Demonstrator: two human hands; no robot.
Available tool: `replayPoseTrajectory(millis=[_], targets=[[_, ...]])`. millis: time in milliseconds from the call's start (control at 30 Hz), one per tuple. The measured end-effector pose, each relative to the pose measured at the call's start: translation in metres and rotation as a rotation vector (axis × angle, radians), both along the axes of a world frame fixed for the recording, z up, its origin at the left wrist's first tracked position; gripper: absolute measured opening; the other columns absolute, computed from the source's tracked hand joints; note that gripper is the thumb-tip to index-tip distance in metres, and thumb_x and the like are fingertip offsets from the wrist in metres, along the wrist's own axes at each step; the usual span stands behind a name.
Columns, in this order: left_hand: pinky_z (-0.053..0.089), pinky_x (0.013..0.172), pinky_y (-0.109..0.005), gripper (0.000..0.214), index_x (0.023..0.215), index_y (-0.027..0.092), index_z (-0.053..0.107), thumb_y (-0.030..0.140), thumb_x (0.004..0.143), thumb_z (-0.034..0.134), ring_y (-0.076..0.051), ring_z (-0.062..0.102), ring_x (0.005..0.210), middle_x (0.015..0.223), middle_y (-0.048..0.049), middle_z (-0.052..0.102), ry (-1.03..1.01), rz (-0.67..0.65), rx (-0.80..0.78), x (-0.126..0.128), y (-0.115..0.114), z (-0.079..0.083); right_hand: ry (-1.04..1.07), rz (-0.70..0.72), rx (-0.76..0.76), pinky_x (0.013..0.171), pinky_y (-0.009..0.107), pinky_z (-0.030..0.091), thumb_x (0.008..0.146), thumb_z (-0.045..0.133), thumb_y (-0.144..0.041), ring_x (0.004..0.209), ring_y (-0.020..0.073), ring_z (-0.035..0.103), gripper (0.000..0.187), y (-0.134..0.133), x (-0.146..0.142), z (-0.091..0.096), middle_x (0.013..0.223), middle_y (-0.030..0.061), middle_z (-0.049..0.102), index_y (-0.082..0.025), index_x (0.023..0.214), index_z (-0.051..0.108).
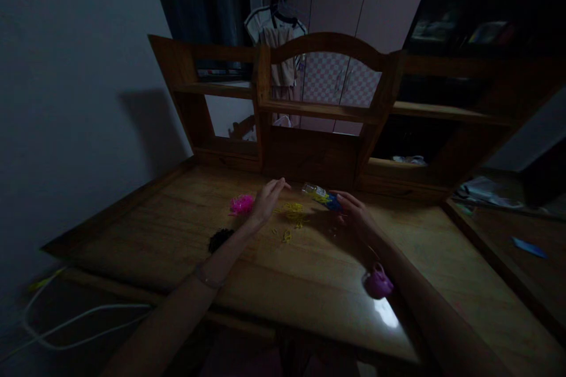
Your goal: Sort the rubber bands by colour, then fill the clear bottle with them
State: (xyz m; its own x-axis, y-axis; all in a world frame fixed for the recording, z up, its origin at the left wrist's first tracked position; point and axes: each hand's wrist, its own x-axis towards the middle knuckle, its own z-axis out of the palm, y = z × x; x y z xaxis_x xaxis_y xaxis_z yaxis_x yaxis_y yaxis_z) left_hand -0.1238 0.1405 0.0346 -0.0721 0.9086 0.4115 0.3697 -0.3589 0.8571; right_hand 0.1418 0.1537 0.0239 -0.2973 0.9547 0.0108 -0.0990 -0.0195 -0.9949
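Note:
My right hand is closed around the blue end of a small clear bottle, which is tilted with its clear end toward the left. Yellow and blue bits show inside it. My left hand is held above the table with fingers stretched out and nothing visible in it. Between the hands lies a loose pile of thin yellow bands, with a few strays nearer me. Just left of my left hand sits a pink pile. A black pile is partly hidden behind my left forearm.
A wooden desk has a shelf unit along its back. Beside my right forearm is a small purple object, its kind unclear. White cables hang past the left front edge. A wall bounds the left side.

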Motion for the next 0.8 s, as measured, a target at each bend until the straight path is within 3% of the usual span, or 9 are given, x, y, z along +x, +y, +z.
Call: replayPoseTrajectory(millis=[100,200,267,533,800], targets=[[0.037,0.103,-0.034,0.047,0.117,0.021,0.062,0.056,0.089,0.045,-0.023,0.052,0.117,0.121,-0.0072,0.061,0.250,-0.140,-0.095,0.000,0.000,-0.015,0.063,-0.040,-0.036,0.043,0.017,0.040,0.078,0.067,-0.047,0.057,0.0095,0.052,0.037,0.012,0.006,-0.009,0.089,0.0017,0.064,-0.024,0.107,0.066],[0.036,0.104,-0.037,0.062,0.122,0.021,0.060,0.059,0.073,0.065,-0.027,0.047,0.121,0.126,-0.0096,0.055,0.488,-0.301,-0.088,0.002,-0.005,-0.028,0.112,-0.032,-0.048,0.045,0.018,0.042,0.078,0.068,-0.046,0.058,0.0094,0.052,0.033,0.018,0.008,-0.017,0.087,0.0014,0.064,-0.023,0.103,0.066],[0.038,0.103,-0.037,0.070,0.122,0.020,0.060,0.058,0.064,0.074,-0.027,0.047,0.119,0.125,-0.0100,0.053,0.544,-0.342,-0.052,0.002,-0.008,-0.033,0.129,-0.019,-0.052,0.044,0.018,0.042,0.078,0.069,-0.045,0.056,0.0089,0.051,0.032,0.019,0.007,-0.018,0.086,0.0011,0.063,-0.023,0.102,0.066],[0.045,0.089,-0.033,0.031,0.102,0.019,0.068,0.034,0.076,0.070,-0.022,0.057,0.099,0.105,-0.0071,0.059,0.506,-0.318,-0.004,0.003,-0.006,-0.029,0.171,-0.001,-0.060,0.044,0.016,0.041,0.079,0.069,-0.044,0.057,0.0076,0.049,0.031,0.015,0.006,-0.014,0.084,0.0006,0.060,-0.021,0.101,0.066],[0.044,0.071,-0.028,0.024,0.089,0.018,0.072,0.034,0.071,0.073,-0.020,0.060,0.081,0.085,-0.0045,0.067,0.511,-0.222,-0.086,0.002,0.001,-0.033,0.145,-0.020,-0.051,0.044,0.018,0.040,0.077,0.070,-0.045,0.057,0.0090,0.049,0.035,0.014,0.007,-0.013,0.085,0.0011,0.061,-0.021,0.103,0.066]])
